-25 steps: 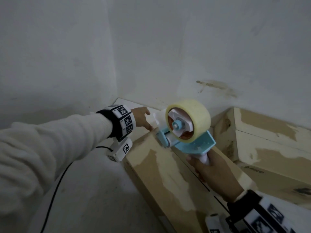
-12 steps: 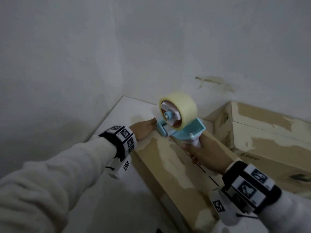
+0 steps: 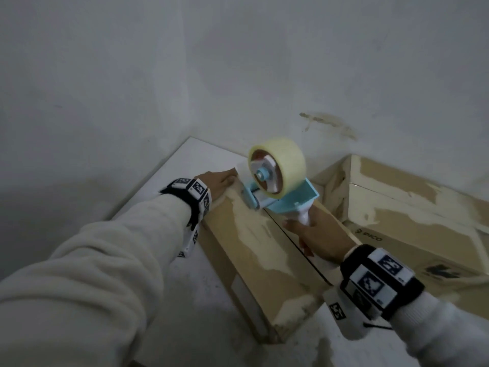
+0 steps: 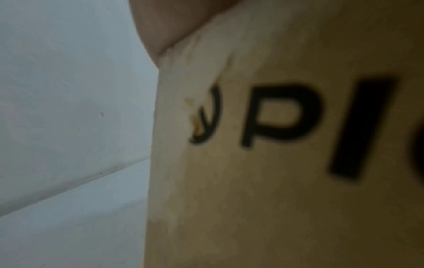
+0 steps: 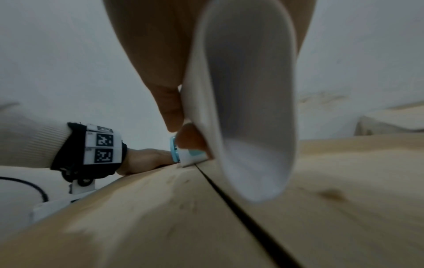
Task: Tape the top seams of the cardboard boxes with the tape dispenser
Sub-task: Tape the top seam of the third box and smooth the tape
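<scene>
The tape dispenser (image 3: pixel 280 193), a light-blue frame with a white handle carrying a pale yellowish roll of tape (image 3: pixel 277 168), sits with its front roller down on the far end of the near cardboard box (image 3: pixel 254 250), right over the dark centre seam (image 3: pixel 299 250) that runs along the box top. The right hand (image 3: pixel 320 234) has its fingers curled round the white handle, and the right wrist view shows a fingertip and thumb closing on it just above the seam. The left hand (image 3: pixel 217 181) lies at the far left corner of the same box, fingers out fairly straight on top of the cardboard with nothing in its grasp; the left wrist view catches only a bit of that hand at the box edge, above blurred black letters printed on the box side. The box surface is brown with wide pale patches where the top layer looks torn away. A second cardboard box (image 3: pixel 412 207), worn in the same way and printed with small dark lettering on its side, stands just beside the first on the right. Both rest on a white tabletop (image 3: pixel 169 178) pushed into a corner of plain white walls (image 3: pixel 132 75); a brownish smear (image 3: pixel 328 123) marks the right-hand wall above the boxes. The light is dim and greyish.
</scene>
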### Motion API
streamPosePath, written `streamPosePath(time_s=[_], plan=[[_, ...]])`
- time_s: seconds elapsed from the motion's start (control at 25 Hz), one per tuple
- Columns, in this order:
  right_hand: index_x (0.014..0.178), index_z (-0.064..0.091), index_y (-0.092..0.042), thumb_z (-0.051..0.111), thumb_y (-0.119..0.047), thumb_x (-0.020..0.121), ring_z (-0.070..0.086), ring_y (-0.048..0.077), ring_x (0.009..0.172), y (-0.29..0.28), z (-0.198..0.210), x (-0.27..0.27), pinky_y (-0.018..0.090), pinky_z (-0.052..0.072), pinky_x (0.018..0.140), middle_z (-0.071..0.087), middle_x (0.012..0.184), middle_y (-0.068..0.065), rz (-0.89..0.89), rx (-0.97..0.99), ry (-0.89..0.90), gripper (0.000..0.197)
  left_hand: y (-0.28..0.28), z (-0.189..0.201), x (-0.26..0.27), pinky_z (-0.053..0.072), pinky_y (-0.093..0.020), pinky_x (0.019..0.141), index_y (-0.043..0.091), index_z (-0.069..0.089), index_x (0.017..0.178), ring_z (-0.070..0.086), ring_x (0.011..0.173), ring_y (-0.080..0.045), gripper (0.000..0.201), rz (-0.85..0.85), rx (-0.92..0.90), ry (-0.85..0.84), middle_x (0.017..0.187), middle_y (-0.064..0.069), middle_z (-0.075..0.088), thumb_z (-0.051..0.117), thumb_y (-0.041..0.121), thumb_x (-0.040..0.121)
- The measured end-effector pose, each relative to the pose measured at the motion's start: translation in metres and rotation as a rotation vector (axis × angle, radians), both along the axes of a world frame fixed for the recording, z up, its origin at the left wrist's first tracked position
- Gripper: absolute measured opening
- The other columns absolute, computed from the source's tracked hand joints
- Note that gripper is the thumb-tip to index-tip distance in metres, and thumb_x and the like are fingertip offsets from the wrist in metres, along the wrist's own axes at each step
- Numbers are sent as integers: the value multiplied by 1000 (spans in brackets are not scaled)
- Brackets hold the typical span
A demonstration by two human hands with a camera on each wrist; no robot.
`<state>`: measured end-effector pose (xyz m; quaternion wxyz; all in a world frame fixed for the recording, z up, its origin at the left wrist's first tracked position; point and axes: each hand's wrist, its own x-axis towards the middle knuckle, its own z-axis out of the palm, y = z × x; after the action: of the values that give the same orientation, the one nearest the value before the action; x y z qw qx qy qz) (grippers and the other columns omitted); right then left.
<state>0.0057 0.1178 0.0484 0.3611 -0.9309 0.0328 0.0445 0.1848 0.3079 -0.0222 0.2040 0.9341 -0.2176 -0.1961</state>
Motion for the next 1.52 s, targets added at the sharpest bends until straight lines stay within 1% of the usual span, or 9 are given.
streamPosePath(time_s=[0.12,0.24,0.4,0.64,0.8,0.92,1.16,1.36,1.52], plan=[[89,54,-35,58,-24,90,53,-6,46,-27,-10,-54,11,40,52,60,52,-25,-97,96,100,12,3,-4,4,30,-38,108,40,18,147,42,131,-33,50,5,-46,61,149,-9,38,18,52,98],[90,60,-23,61,-26,88,52,7,43,-48,-28,-96,28,47,49,59,53,-3,-219,170,154,4,4,-7,4,27,-36,110,40,17,147,39,134,-31,53,-28,-51,45,152,-5,33,17,55,97],[83,65,-24,63,-24,86,53,16,47,-50,-54,-103,34,47,49,60,57,13,-258,216,93,4,-1,1,1,33,-40,107,40,13,148,45,130,-30,49,-46,100,-41,150,-7,38,18,49,99],[88,59,-36,60,-21,89,58,-1,57,-37,-65,-74,17,42,54,63,64,-14,-181,176,-42,15,-15,29,-48,20,-38,116,15,13,150,21,144,-22,62,45,-13,-190,158,-6,18,41,29,97],[83,52,-33,56,-24,88,51,12,61,-10,-62,-19,28,45,63,54,68,-8,-119,145,-64,12,-16,28,-107,7,-44,119,11,1,151,1,147,-26,105,71,112,-70,159,-9,-1,58,60,78],[84,57,-11,54,-17,88,53,21,57,7,-50,3,37,50,61,55,66,5,-106,116,-51,8,-30,9,-141,-5,-50,116,7,-13,148,-12,146,-29,134,81,265,-132,158,-13,-13,59,78,60],[77,54,-13,54,-20,90,55,28,64,5,-38,-6,38,51,68,53,62,4,-75,72,-23,14,-40,-11,-147,-2,-50,118,5,-9,148,-8,147,-28,120,203,221,-268,159,-12,-8,52,73,70],[71,50,-29,56,-20,90,51,5,47,-12,-33,-56,28,45,55,53,59,-2,-102,132,-17,22,-41,-13,-146,-3,-49,119,5,-8,148,-10,146,-29,120,201,231,-271,158,-13,-11,49,76,70],[81,53,-31,59,-28,88,58,14,55,-26,-48,-95,36,52,59,61,66,-1,-187,189,-24,9,-43,-13,-149,-2,-50,118,6,-8,148,-10,146,-33,117,197,242,-293,158,-14,-12,49,75,72]])
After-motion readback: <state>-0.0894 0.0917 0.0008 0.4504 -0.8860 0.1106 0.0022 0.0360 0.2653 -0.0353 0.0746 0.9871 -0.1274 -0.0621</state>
